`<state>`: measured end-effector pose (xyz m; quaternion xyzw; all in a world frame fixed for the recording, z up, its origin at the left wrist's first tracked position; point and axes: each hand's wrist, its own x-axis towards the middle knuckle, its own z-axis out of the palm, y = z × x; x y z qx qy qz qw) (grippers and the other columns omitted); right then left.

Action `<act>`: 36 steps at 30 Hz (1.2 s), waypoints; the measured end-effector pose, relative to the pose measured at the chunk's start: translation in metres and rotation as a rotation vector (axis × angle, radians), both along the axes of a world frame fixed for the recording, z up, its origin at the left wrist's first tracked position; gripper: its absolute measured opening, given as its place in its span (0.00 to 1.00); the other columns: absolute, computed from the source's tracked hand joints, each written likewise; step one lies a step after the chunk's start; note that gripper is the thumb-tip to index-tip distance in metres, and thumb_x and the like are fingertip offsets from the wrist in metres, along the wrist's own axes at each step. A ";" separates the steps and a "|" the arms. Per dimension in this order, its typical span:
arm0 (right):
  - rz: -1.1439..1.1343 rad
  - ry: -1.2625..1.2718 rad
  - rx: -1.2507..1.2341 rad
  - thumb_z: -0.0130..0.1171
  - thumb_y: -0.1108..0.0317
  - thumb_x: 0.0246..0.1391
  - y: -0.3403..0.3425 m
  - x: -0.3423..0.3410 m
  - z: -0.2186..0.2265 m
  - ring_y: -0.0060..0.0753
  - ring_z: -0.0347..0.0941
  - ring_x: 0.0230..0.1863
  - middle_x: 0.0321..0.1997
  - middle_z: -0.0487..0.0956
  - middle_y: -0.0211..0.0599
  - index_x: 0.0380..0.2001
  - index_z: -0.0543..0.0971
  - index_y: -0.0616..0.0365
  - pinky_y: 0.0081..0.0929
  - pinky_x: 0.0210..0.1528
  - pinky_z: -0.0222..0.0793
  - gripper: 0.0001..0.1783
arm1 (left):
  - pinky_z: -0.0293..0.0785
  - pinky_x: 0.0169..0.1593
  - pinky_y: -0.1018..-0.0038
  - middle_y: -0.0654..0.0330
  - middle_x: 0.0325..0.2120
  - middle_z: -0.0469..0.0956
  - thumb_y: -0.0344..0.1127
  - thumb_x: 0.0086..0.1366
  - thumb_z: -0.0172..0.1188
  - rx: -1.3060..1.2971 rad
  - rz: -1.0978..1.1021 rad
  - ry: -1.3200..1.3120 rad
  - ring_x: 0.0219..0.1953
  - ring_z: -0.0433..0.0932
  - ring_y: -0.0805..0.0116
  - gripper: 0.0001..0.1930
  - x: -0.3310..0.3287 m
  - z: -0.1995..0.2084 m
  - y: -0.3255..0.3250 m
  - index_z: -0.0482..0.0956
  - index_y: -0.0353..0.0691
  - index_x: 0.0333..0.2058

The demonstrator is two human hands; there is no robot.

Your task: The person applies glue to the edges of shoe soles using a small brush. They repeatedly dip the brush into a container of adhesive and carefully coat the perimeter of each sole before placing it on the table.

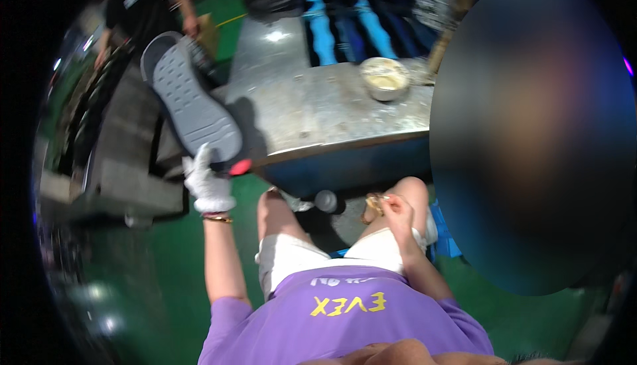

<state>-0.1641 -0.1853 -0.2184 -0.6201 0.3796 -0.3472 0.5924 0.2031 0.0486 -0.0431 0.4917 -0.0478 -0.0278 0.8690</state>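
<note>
My left hand (209, 182), in a white glove, is closed on the lower end of a shoe sole (189, 103). The sole has a grey face with rows of small dimples and a dark rim. A bright pink-red patch (240, 166) shows at its lower end. By my right knee, my bare right hand (398, 218) has its fingers pinched together at a small brownish-yellow thing (373, 207), too blurred to name. A round tub (385, 78) of cream-coloured stuff stands on the metal worktable (318, 116) ahead of me.
Black pieces with bright blue strips (322, 33) lie at the table's far side. To the left are a grey bench or machine (126, 159) and another person (142, 3). Under the table is a round grey object (326, 200). A large blurred oval hides the right side.
</note>
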 end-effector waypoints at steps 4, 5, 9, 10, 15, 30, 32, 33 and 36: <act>0.027 -0.043 -0.206 0.64 0.78 0.54 -0.002 0.005 0.035 0.28 0.77 0.41 0.43 0.80 0.42 0.26 0.77 0.65 0.22 0.41 0.76 0.06 | 0.79 0.51 0.63 0.56 0.44 0.80 0.23 0.61 0.62 -0.131 -0.233 -0.030 0.43 0.81 0.61 0.21 -0.097 0.047 -0.034 0.73 0.37 0.53; 0.043 -0.041 -0.275 0.64 0.79 0.54 0.003 0.011 0.062 0.30 0.77 0.42 0.43 0.80 0.44 0.26 0.77 0.65 0.24 0.41 0.76 0.06 | 0.78 0.53 0.62 0.55 0.46 0.79 0.21 0.61 0.61 -0.176 -0.193 -0.040 0.46 0.80 0.60 0.22 -0.119 0.057 -0.042 0.72 0.37 0.55; 0.142 -0.032 -0.648 0.65 0.81 0.49 0.032 0.034 0.189 0.37 0.79 0.41 0.41 0.81 0.48 0.24 0.75 0.65 0.27 0.46 0.74 0.07 | 0.76 0.57 0.60 0.51 0.52 0.75 0.18 0.62 0.59 -0.215 -0.128 -0.004 0.52 0.77 0.58 0.28 -0.173 0.059 -0.053 0.65 0.37 0.61; 0.165 -0.027 -0.733 0.65 0.81 0.47 0.039 0.037 0.206 0.38 0.80 0.40 0.40 0.81 0.48 0.24 0.75 0.65 0.28 0.45 0.75 0.07 | 0.76 0.57 0.60 0.51 0.52 0.75 0.17 0.62 0.58 -0.188 -0.107 -0.010 0.53 0.77 0.58 0.29 -0.180 0.058 -0.054 0.65 0.37 0.61; 0.228 0.010 -1.061 0.69 0.80 0.37 0.060 0.054 0.240 0.39 0.78 0.35 0.38 0.82 0.44 0.23 0.77 0.61 0.32 0.40 0.72 0.10 | 0.76 0.55 0.67 0.54 0.53 0.75 0.21 0.65 0.59 0.084 -0.057 -0.030 0.52 0.77 0.63 0.28 -0.201 0.056 -0.056 0.63 0.39 0.63; 0.210 0.222 -1.225 0.70 0.74 0.38 0.073 0.064 0.237 0.38 0.75 0.33 0.38 0.80 0.37 0.22 0.79 0.58 0.36 0.42 0.68 0.08 | 0.74 0.50 0.73 0.57 0.48 0.76 0.27 0.64 0.64 0.229 -0.105 -0.075 0.47 0.76 0.69 0.24 -0.214 0.050 -0.046 0.68 0.35 0.57; 0.179 0.253 -1.256 0.70 0.73 0.37 0.070 0.062 0.235 0.38 0.75 0.34 0.38 0.81 0.37 0.22 0.79 0.58 0.36 0.43 0.68 0.08 | 0.73 0.51 0.73 0.57 0.50 0.75 0.27 0.65 0.63 0.205 -0.102 -0.045 0.48 0.76 0.68 0.24 -0.215 0.048 -0.048 0.67 0.36 0.58; 0.167 0.258 -1.243 0.70 0.73 0.37 0.068 0.061 0.234 0.38 0.75 0.34 0.38 0.81 0.37 0.22 0.79 0.58 0.36 0.44 0.68 0.08 | 0.73 0.51 0.73 0.56 0.50 0.75 0.28 0.65 0.63 0.193 -0.104 -0.031 0.49 0.76 0.68 0.25 -0.215 0.048 -0.049 0.66 0.36 0.59; 0.159 0.239 -1.194 0.70 0.72 0.37 0.065 0.058 0.230 0.38 0.75 0.35 0.38 0.81 0.37 0.22 0.79 0.57 0.35 0.45 0.68 0.08 | 0.74 0.55 0.69 0.55 0.53 0.75 0.25 0.65 0.62 0.283 -0.112 -0.100 0.51 0.76 0.66 0.29 -0.213 0.045 -0.046 0.61 0.38 0.63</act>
